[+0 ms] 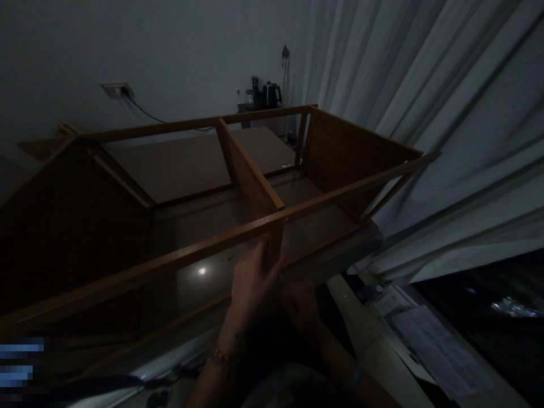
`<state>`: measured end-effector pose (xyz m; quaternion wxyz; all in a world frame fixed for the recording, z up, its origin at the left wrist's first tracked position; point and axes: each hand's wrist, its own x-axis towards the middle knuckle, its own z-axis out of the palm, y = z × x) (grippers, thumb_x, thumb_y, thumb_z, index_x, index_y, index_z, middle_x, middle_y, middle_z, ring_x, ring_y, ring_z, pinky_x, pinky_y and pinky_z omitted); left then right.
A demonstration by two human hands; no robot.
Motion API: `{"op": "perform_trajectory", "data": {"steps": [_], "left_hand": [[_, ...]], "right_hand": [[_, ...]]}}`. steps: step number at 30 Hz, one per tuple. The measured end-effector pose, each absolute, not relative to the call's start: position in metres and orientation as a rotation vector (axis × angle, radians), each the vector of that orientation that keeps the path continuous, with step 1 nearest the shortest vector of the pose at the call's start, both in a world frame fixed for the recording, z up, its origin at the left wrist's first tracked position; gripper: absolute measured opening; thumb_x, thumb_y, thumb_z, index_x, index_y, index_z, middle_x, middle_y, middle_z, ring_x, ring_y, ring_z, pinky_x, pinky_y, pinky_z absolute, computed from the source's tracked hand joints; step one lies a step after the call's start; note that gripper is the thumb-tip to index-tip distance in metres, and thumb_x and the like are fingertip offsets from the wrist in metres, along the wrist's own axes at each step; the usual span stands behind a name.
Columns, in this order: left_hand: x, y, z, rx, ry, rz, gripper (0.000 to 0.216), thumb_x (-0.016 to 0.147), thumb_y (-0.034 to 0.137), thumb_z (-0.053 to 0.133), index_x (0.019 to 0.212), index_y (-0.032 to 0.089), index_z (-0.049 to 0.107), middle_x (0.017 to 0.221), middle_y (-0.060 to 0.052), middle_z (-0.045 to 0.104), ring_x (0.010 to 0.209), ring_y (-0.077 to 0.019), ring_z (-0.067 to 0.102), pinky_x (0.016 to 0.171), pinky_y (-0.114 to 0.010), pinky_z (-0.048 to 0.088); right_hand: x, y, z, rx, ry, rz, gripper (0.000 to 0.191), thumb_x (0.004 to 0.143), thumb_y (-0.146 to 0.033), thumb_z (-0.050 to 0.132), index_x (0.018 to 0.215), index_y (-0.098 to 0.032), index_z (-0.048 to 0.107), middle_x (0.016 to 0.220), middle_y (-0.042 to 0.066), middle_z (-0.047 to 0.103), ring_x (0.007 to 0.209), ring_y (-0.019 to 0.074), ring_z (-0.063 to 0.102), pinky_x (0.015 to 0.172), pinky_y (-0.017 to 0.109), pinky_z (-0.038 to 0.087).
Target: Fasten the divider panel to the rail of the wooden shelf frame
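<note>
A wooden cabinet frame (238,232) lies on its back in a dim room, open side up, with a central divider panel (249,170). My left hand (253,280) reaches up to the front rail where the divider meets it, fingers pressed against the wood. My right hand (304,311) sits just right of it, lower and in shadow, with its fingers curled and too dark to make out what they hold. A bracelet (219,355) is on my left wrist.
Pale curtains (425,113) hang to the right. A kettle (271,93) and small items stand on a dark stand by the back wall. A wall socket (115,89) with a cable is at left. Papers (437,351) lie at the lower right.
</note>
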<state>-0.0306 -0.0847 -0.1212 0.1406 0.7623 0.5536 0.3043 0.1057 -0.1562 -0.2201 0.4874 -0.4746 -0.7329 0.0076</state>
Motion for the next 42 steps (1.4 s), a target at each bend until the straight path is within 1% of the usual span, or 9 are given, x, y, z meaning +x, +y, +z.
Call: {"op": "perform_trajectory", "data": {"steps": [8,18,22,25,30,33,35,39,42], "left_hand": [[-0.031,-0.084,-0.123,2.220,1.596,0.879,0.045,0.088,0.054,0.046,0.116,0.019,0.052,0.086,-0.005,0.067,0.077,-0.0193,0.063,0.062,-0.027,0.045],[-0.031,-0.084,-0.123,2.236,1.594,0.902,0.041,0.087,0.053,0.047,0.111,0.020,0.053,0.084,-0.004,0.066,0.077,-0.0191,0.064,0.064,-0.028,0.046],[-0.031,-0.084,-0.122,2.205,1.590,0.905,0.039,0.087,0.053,0.047,0.107,0.020,0.054,0.081,-0.004,0.066,0.074,-0.0186,0.063,0.063,-0.027,0.046],[-0.031,-0.084,-0.122,2.216,1.582,0.910,0.039,0.087,0.053,0.047,0.108,0.020,0.054,0.083,-0.004,0.066,0.075,-0.0190,0.063,0.063,-0.028,0.046],[-0.031,-0.085,-0.122,2.222,1.597,0.905,0.037,0.087,0.054,0.046,0.098,0.019,0.055,0.079,-0.004,0.065,0.072,-0.0188,0.062,0.062,-0.028,0.044],[-0.031,-0.085,-0.122,2.235,1.605,0.892,0.038,0.087,0.053,0.046,0.101,0.019,0.055,0.080,-0.004,0.065,0.073,-0.0192,0.063,0.062,-0.028,0.045],[-0.031,-0.085,-0.122,2.240,1.609,0.901,0.039,0.087,0.053,0.047,0.104,0.019,0.054,0.082,-0.005,0.066,0.076,-0.0197,0.063,0.063,-0.028,0.045],[-0.031,-0.085,-0.123,2.235,1.599,0.904,0.039,0.087,0.054,0.046,0.105,0.020,0.053,0.085,-0.005,0.067,0.078,-0.0199,0.064,0.064,-0.028,0.046],[-0.031,-0.084,-0.123,2.236,1.608,0.896,0.039,0.087,0.054,0.046,0.106,0.021,0.053,0.084,-0.004,0.067,0.077,-0.0196,0.064,0.063,-0.028,0.046]], "right_hand": [[0.105,-0.151,-0.225,-1.104,-1.820,0.049,0.018,0.097,-0.023,0.039,0.090,-0.022,0.056,0.080,0.004,0.064,0.076,0.0176,0.062,0.072,0.033,0.050],[0.109,-0.150,-0.224,-1.031,-1.823,0.156,0.015,0.096,-0.025,0.043,0.095,-0.022,0.057,0.083,0.004,0.066,0.080,0.0178,0.063,0.072,0.032,0.052],[0.116,-0.149,-0.226,-1.042,-1.916,0.214,0.016,0.096,-0.025,0.044,0.101,-0.022,0.059,0.088,0.005,0.068,0.085,0.0187,0.063,0.077,0.034,0.053],[0.119,-0.148,-0.225,-1.047,-1.984,0.215,0.013,0.094,-0.023,0.049,0.101,-0.023,0.060,0.090,0.005,0.068,0.087,0.0189,0.064,0.077,0.034,0.052],[0.115,-0.151,-0.207,-1.053,-1.996,0.069,0.008,0.089,-0.019,0.054,0.094,-0.022,0.059,0.082,0.004,0.065,0.080,0.0184,0.062,0.073,0.033,0.051],[0.112,-0.152,-0.197,-1.061,-2.007,0.097,0.009,0.089,-0.016,0.052,0.090,-0.022,0.058,0.079,0.004,0.065,0.076,0.0177,0.061,0.072,0.032,0.050],[0.110,-0.152,-0.196,-1.072,-1.972,0.135,0.013,0.089,-0.016,0.049,0.094,-0.022,0.058,0.079,0.004,0.065,0.076,0.0182,0.061,0.072,0.033,0.051],[0.108,-0.152,-0.201,-1.154,-1.766,0.130,0.026,0.091,-0.015,0.041,0.114,-0.022,0.053,0.090,0.006,0.068,0.081,0.0192,0.064,0.071,0.033,0.054],[0.105,-0.155,-0.203,-1.269,-1.554,0.229,0.023,0.095,-0.021,0.039,0.114,-0.022,0.051,0.092,0.007,0.067,0.079,0.0184,0.065,0.067,0.030,0.055]]}}
